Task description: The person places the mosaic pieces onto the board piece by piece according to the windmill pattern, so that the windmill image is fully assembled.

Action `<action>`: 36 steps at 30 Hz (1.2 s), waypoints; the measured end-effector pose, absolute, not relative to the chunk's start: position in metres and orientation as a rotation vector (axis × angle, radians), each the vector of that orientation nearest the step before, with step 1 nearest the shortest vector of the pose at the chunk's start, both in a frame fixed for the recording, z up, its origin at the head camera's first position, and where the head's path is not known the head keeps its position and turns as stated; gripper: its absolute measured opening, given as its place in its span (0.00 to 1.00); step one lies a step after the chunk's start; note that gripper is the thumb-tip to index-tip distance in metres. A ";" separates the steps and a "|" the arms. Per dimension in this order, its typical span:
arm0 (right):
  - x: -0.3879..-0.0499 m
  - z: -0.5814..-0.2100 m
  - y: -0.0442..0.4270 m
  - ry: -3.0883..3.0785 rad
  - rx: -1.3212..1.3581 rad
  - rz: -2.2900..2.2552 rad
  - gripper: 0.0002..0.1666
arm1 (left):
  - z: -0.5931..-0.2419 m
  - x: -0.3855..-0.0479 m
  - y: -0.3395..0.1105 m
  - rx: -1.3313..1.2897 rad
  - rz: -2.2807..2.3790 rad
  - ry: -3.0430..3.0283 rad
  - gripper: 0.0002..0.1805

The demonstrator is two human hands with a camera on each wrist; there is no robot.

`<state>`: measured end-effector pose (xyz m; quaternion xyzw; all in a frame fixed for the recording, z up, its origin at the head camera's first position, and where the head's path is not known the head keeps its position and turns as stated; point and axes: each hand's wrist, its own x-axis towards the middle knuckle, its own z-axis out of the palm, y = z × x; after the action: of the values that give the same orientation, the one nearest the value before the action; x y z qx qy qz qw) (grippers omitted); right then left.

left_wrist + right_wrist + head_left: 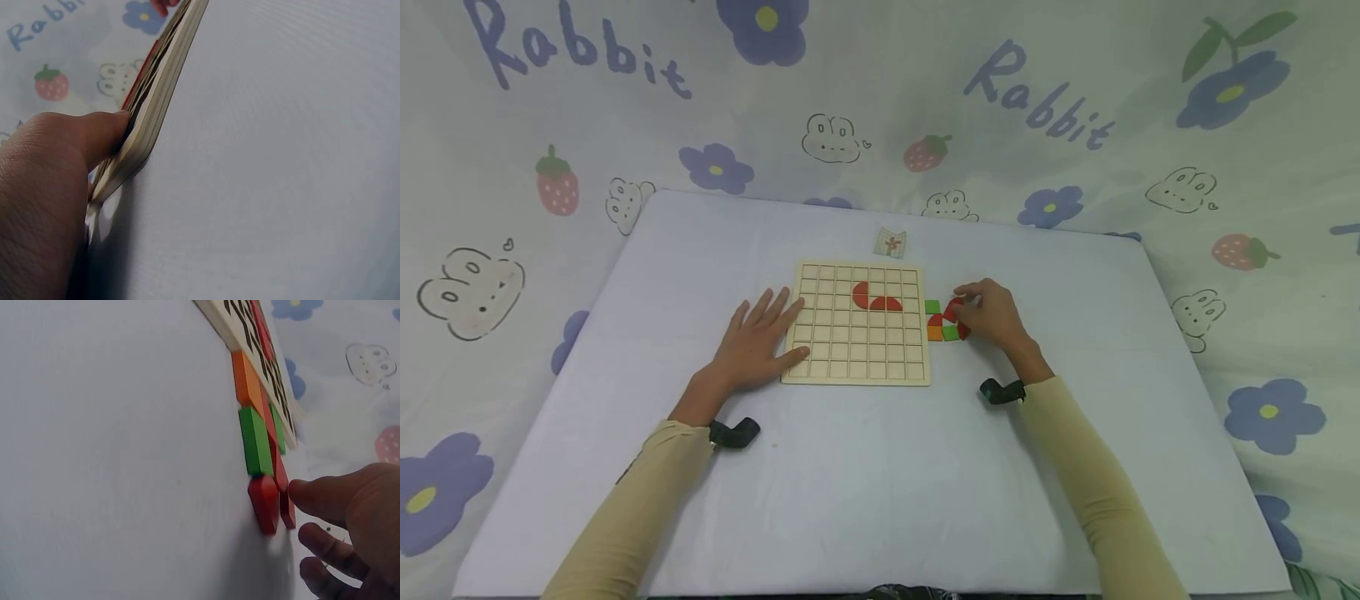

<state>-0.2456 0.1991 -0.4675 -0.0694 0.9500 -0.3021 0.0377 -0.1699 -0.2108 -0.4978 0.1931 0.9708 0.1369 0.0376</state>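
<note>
A square wooden grid board (837,335) lies on the white table, with several red pieces (861,297) set in its upper middle cells. My left hand (754,346) rests spread along the board's left edge, fingertips and thumb over the rim; in the left wrist view the thumb (103,134) presses the corner. Right of the board, my right hand (996,315) pinches a red round-edged piece (951,310) between thumb and index finger. Close around it lie green pieces (951,333), an orange piece (935,333) and other red pieces (264,503). The right index fingertip is hidden in the wrist view.
Behind the board lies a small pattern card (891,243) with a red pinwheel-like figure. The white table (865,475) extends around the board. A patterned cloth (880,100) with rabbits, flowers and strawberries hangs behind and at the sides.
</note>
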 end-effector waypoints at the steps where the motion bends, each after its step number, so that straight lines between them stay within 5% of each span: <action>1: -0.246 -0.468 0.201 2.915 -0.214 -0.892 0.18 | -0.498 -0.170 -0.211 0.593 0.421 2.980 0.48; 17: -0.248 -0.466 0.206 2.901 -0.153 -0.981 0.11 | -0.499 -0.169 -0.211 0.581 0.408 2.971 0.48; 36: -0.241 -0.468 0.158 2.811 -0.438 -1.287 0.08 | -0.495 -0.168 -0.210 0.604 0.424 2.981 0.47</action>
<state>-0.2405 0.1576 -0.4677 -0.1404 0.9001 -0.4123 0.0094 -0.1682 -0.2104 -0.4953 0.1966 0.9701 0.1381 0.0355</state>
